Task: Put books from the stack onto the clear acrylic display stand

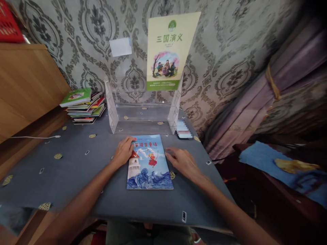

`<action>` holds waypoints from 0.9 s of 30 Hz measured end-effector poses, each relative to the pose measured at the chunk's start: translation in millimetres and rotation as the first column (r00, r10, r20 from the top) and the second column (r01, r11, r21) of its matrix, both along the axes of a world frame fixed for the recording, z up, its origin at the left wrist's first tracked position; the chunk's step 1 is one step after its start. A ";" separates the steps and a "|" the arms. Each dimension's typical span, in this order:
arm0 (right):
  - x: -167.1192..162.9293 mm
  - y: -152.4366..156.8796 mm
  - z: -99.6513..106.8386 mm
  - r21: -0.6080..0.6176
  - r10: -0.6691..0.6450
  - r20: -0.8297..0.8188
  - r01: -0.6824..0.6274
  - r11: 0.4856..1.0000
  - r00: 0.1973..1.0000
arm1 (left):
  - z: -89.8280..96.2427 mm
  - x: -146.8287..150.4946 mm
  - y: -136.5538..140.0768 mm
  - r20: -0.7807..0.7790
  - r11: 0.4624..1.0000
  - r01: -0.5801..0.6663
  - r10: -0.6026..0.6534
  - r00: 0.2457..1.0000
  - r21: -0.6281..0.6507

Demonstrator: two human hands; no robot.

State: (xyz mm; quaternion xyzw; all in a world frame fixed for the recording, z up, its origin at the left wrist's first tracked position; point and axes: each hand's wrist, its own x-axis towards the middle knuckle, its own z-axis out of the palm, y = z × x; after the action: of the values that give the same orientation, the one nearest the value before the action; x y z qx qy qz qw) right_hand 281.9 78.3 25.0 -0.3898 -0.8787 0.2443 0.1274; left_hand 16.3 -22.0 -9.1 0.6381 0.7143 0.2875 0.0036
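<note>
A blue picture book (150,170) lies flat on the table, its cover showing a lighthouse, waves and a figure in red. My left hand (124,150) rests at the book's upper left edge, fingertips lying on the cover's corner. Beside the right edge, my right hand (184,162) is open with its fingers stretched toward the book; I cannot tell whether they touch it. Just behind stands a clear plastic book stand (143,127). On its right side a pale yellow-green book (166,44) stands upright, cover facing me.
At the back left is a stack of books (85,107) beside a wooden cabinet (25,68). A phone (184,130) lies right of the stand. A white cable (38,137) crosses the grey patterned tablecloth (76,177). A purple curtain (255,102) hangs at right.
</note>
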 end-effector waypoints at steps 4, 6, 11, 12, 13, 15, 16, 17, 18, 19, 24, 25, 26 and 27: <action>-48.7 -11.5 4.9 0.141 0.222 -0.067 -0.211 0.967 0.973 | -7.3 0.3 -1.2 -0.044 0.999 -0.016 0.018 0.999 0.031; -78.6 -17.7 -0.5 0.195 0.371 -0.098 -0.348 0.917 0.924 | -8.3 1.1 -1.3 -0.073 0.999 -0.022 0.024 0.997 0.026; -117.9 -14.7 -19.9 0.275 0.403 0.013 -0.390 0.879 0.915 | -7.5 2.9 -0.1 -0.134 0.999 -0.047 0.046 0.990 -0.002; -115.8 -10.3 -22.6 0.288 0.388 0.022 -0.377 0.880 0.921 | -6.9 3.4 0.0 -0.143 0.998 -0.055 0.052 0.988 -0.012; -110.7 -4.7 -24.9 0.298 0.368 0.026 -0.358 0.885 0.930 | -6.2 3.8 0.0 -0.149 0.998 -0.061 0.057 0.987 -0.022; -93.2 9.2 -28.5 0.312 0.298 0.030 -0.293 0.904 0.954 | -4.6 4.8 -0.2 -0.152 0.997 -0.070 0.064 0.986 -0.033; -82.6 17.0 -30.3 0.316 0.261 0.033 -0.258 0.913 0.965 | -3.9 5.3 -0.3 -0.150 0.997 -0.072 0.066 0.986 -0.035; -71.9 24.7 -32.3 0.314 0.221 0.033 -0.220 0.924 0.975 | -3.2 5.7 -0.3 -0.146 0.997 -0.073 0.067 0.987 -0.038; -62.1 31.8 -34.7 0.303 0.179 0.029 -0.179 0.936 0.983 | -2.7 6.0 -0.3 -0.143 0.996 -0.073 0.067 0.987 -0.041; -53.7 38.0 -37.4 0.294 0.153 0.014 -0.150 0.944 0.988 | -2.3 6.1 -0.2 -0.139 0.996 -0.073 0.066 0.988 -0.044; -40.1 50.1 -49.9 0.328 0.164 -0.079 -0.130 0.936 0.983 | -3.6 2.8 1.4 -0.110 0.999 -0.049 0.047 0.993 -0.015; -41.0 50.3 -51.3 0.335 0.166 -0.091 -0.127 0.934 0.982 | -4.6 1.5 1.8 -0.098 0.999 -0.039 0.039 0.994 0.000; -42.0 50.5 -52.2 0.335 0.168 -0.101 -0.126 0.934 0.981 | -5.7 0.2 2.1 -0.086 0.999 -0.029 0.030 0.996 0.015; -42.7 51.0 -52.8 0.329 0.171 -0.111 -0.127 0.936 0.979 | -6.9 -1.2 2.5 -0.076 0.999 -0.019 0.021 0.997 0.029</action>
State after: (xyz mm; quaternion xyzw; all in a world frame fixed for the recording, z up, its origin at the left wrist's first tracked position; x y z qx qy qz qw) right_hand 239.2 129.3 -27.8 -0.2784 -0.9228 0.1339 0.2302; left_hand 15.2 -19.6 -16.0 0.6415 0.7160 0.2730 -0.0354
